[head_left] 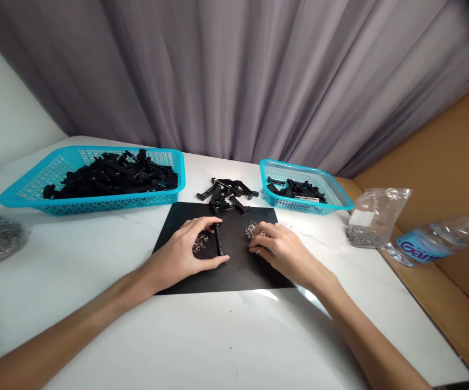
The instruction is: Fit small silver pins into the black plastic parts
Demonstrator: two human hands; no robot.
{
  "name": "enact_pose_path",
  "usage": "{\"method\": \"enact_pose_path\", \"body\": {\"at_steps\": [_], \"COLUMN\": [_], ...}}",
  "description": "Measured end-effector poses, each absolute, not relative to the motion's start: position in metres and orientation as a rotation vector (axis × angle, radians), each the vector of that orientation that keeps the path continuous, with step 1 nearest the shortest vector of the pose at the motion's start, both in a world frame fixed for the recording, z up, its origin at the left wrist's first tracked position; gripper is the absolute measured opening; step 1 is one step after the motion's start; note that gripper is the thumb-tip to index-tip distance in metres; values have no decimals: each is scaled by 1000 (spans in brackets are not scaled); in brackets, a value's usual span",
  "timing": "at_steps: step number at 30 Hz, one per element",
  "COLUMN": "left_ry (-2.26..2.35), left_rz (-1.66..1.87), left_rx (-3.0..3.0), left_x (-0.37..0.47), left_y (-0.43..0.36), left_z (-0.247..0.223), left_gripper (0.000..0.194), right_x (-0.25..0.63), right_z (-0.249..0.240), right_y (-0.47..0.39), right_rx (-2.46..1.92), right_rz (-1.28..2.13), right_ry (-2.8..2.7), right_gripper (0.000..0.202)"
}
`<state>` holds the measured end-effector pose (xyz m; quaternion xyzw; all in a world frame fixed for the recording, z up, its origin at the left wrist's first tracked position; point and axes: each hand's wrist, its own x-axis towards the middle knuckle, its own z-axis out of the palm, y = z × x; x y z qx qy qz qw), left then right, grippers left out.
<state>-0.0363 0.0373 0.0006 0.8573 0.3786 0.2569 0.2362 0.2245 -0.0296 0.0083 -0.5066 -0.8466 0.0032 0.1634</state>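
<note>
My left hand (pixel 191 246) grips a slim black plastic part (pixel 218 240) by its two ends, thumb at the near end and fingers at the far end. Behind that hand, a small heap of metal pieces (pixel 200 243) lies on the black mat (pixel 238 276). My right hand (pixel 277 246) reaches over a second heap of small shiny metal pieces (pixel 251 230), its fingertips bent together at the heap's near edge. Whatever those fingertips pinch is too small to make out. Several loose black parts (pixel 228 194) lie piled just beyond the mat.
A large blue basket (pixel 108 203) full of black parts stands at the left; a smaller blue basket (pixel 307 205) holds more at the right. Bags of metal pieces (pixel 364 235) lie at both sides. A water bottle (pixel 441 241) lies tilted at the table's right edge.
</note>
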Motion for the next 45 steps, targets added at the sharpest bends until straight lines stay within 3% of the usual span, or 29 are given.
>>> {"method": "enact_pose_path", "body": {"at_steps": [3,13,17,21,24,45], "left_ry": [1014,896,869,881,852,850], "left_rz": [724,632,573,557,577,644], "left_rx": [2358,2618,2638,2601,2606,2504], "left_x": [-36,-33,-32,-31,-31,-29], "left_y": [38,31,30,31,33,33], "left_z": [0,4,3,2,4,0], "left_gripper": [64,62,64,66,63,64], "right_x": [222,226,218,213,213,198], "right_z": [7,8,3,0,-1,-6], "right_y": [-27,-25,-24,-24,-24,-29], "right_rx": [-1459,-1361,-1337,-1322,-1279,-1310], "right_rz": [-11,573,703,795,871,532], "right_ry": [-2357,-1920,-1826,-1800,-1788,-1827], "right_gripper": [16,11,26,14,16,13]}}
